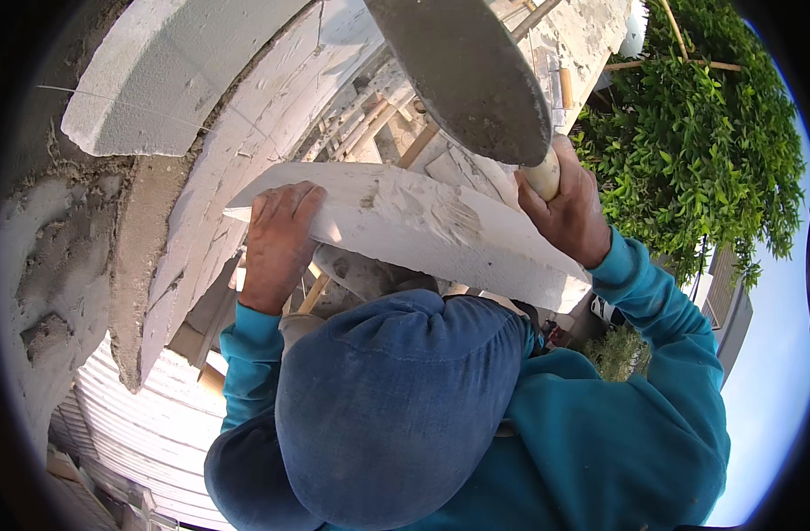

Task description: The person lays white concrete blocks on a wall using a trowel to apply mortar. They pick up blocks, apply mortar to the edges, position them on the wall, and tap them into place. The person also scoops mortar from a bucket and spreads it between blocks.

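A long white lightweight concrete block (pixel 396 212) lies across in front of my bent knees, its face scratched and chipped near the middle. My left hand (pixel 281 239) is closed over its left end, fingers on the upper face and the thumb side hidden. Above the block's right half, my right hand (pixel 566 205) is wrapped round the pale handle (pixel 543 177) of a trowel (pixel 476 80). The trowel's broad grey blade is raised toward the upper left, apart from the block, and its tip runs out of the picture.
A curved wall of white blocks (pixel 179 75) with grey mortar (pixel 139 265) rises on my left, a thin string (pixel 113 99) stretched along it. Timber pieces (pixel 369 133) and planks lie beyond the block. Corrugated roofing (pixel 153 425) is below left, a leafy tree (pixel 688 146) at right.
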`<state>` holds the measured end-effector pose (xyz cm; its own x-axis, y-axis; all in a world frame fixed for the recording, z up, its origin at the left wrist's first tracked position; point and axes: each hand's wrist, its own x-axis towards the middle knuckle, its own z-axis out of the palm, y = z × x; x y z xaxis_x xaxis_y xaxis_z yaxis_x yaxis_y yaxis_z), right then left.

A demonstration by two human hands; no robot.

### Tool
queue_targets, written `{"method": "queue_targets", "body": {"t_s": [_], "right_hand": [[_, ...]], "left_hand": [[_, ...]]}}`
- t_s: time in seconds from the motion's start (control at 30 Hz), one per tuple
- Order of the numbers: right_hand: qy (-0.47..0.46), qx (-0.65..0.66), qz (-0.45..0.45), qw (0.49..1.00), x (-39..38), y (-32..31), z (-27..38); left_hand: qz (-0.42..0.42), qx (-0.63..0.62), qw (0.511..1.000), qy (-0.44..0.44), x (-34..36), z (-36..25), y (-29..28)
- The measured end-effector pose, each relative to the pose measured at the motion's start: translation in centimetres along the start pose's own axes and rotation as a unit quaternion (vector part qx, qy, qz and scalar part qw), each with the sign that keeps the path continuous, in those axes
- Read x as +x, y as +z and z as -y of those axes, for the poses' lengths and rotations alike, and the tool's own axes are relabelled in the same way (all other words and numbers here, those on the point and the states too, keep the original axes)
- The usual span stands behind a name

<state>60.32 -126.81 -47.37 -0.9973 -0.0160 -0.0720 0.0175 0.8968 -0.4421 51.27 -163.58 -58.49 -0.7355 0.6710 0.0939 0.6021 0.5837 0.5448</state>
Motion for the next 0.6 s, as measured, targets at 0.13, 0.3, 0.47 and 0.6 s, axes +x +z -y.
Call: {"method": "queue_targets", "body": {"t_s": [0.13, 0.3, 0.47, 0.6], "right_hand": [[0.005, -0.055, 0.147, 0.988, 0.3, 0.0, 0.2], [0.026, -0.143, 0.188, 0.971, 1.0, -0.4, -0.2], [0.015, 0.08, -0.014, 0.997, 0.4, 0.4, -0.7], [0.041, -0.128, 0.253, 0.958, 0.9, 0.5, -1.5]], "left_hand": [[0.005, -0.009, 1.0, 0.005, -0.2, 0.2, -0.2], [0.003, 0.003, 1.0, 0.004, 0.0, 0.2, -0.3], [-0.009, -0.008, 1.0, 0.004, 0.1, 0.0, -0.3], [-0.003, -0.006, 1.0, 0.004, 0.1, 0.0, -0.4]]}}
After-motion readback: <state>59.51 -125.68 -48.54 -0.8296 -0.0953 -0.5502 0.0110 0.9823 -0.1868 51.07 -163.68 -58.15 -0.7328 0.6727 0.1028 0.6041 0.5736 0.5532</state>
